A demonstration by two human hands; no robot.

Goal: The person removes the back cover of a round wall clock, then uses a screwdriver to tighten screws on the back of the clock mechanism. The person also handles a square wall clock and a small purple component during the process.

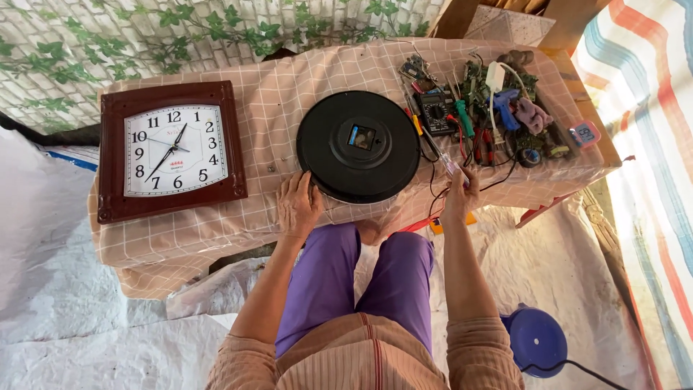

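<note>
I see the counter (216, 238), with the round black clock (358, 146) face down at its middle. My left hand (299, 205) lies flat on its near-left rim, steadying it, grasping nothing. Right of it, my right hand (458, 196) pinches a clear-handled screwdriver (446, 163).

A makeshift home repair spot — a low table under a pink checked cloth (289, 94), its far right corner heaped with a black multimeter (436, 112), green circuit boards (476, 79) and screwdrivers.

Left hand (299, 204) on round black clock (359, 145)
</note>
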